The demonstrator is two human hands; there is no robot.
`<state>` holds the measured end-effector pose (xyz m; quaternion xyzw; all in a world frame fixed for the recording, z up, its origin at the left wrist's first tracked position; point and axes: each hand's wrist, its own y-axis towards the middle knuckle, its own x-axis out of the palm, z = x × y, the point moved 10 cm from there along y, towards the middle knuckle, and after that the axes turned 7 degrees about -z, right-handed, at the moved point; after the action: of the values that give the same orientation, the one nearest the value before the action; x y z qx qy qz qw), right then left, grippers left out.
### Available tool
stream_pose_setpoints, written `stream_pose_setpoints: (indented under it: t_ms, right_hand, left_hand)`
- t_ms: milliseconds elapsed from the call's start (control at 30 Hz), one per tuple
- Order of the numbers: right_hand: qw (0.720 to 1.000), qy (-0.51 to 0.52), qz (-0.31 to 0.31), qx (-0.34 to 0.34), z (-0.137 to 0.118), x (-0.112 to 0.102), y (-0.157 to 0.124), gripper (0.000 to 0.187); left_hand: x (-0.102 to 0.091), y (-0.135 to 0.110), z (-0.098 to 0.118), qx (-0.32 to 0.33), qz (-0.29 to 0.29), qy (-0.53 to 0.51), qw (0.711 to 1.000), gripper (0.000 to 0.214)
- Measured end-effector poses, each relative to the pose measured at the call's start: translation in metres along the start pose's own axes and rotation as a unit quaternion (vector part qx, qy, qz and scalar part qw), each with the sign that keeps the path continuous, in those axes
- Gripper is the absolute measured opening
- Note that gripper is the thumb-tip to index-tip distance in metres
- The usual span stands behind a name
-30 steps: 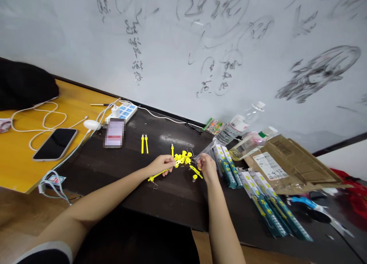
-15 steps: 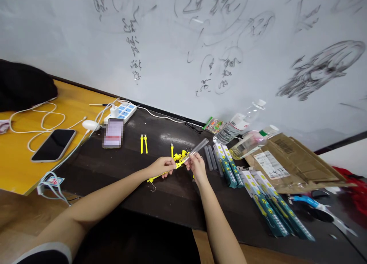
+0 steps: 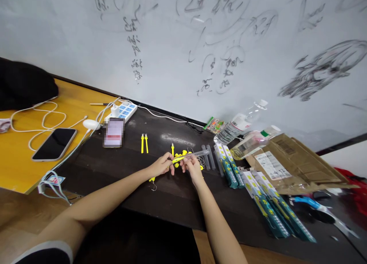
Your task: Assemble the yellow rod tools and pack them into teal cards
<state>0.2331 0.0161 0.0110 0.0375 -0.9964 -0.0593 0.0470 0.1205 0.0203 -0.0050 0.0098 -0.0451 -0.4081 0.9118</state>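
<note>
My right hand [image 3: 193, 169] is closed on a clear plastic tube [image 3: 202, 153], pinching it near its left end. A slim yellow plastic piece [image 3: 178, 159] bridges the gap between my hands at the tube's end; whether it sits inside the tube I cannot tell. My left hand [image 3: 163, 165] pinches the left end of that yellow piece. Small yellow parts [image 3: 184, 152] and thin metal hooks lie just behind my hands. Another yellow part [image 3: 152, 179] with a wire hook shows below my left wrist.
Two yellow sticks [image 3: 144, 143] lie behind my left hand, and one more [image 3: 172, 149] stands out near the pile. On the right are clear tubes [image 3: 211, 157], printed boxes [image 3: 229, 168], bottles [image 3: 236, 126] and a cardboard package [image 3: 282, 161]. A phone [image 3: 113, 133] and power strip [image 3: 126, 110] lie left.
The clear tube has swung from a steep slant to nearly level, its far end lower. Both hands have shifted slightly, and the yellow piece lies flatter between them.
</note>
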Motion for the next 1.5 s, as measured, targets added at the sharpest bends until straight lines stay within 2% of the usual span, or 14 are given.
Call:
stream_pose_setpoints:
  t_ms: [200,367,467,633,800,1167,1400,1500]
  right_hand:
    - [0.999,-0.008,-0.027,0.026,0.010,0.006,-0.001,0.025]
    - [0.998,-0.019,-0.050,0.021,0.010,0.011,-0.001,0.024]
    - [0.999,-0.015,-0.044,0.010,0.007,0.007,-0.001,0.020]
    - [1.000,0.010,-0.026,0.003,0.004,-0.001,-0.001,0.015]
    - [0.998,0.054,-0.018,0.034,0.008,0.000,-0.003,0.017]
    - [0.984,0.146,-0.087,0.048,0.006,0.023,-0.006,0.022]
    - [0.982,0.142,-0.109,0.061,0.006,0.031,-0.008,0.024]
    - [0.983,0.139,-0.104,0.063,0.009,0.032,-0.009,0.025]
  left_hand:
    - [0.003,-0.001,0.003,0.001,-0.010,0.010,1.000,0.019]
    - [0.001,-0.001,0.005,0.017,-0.013,0.036,0.999,0.024]
    - [0.000,0.000,0.004,0.020,-0.010,0.012,1.000,0.040]
    - [0.004,-0.002,0.016,0.073,-0.018,-0.033,0.997,0.063]
    - [0.002,-0.003,0.022,0.079,-0.010,-0.065,0.995,0.069]
    - [0.003,-0.009,0.028,0.049,0.014,-0.042,0.998,0.076]
    - [0.006,-0.009,0.030,0.062,-0.003,-0.075,0.995,0.082]
    - [0.006,-0.008,0.028,0.057,-0.003,-0.086,0.995,0.077]
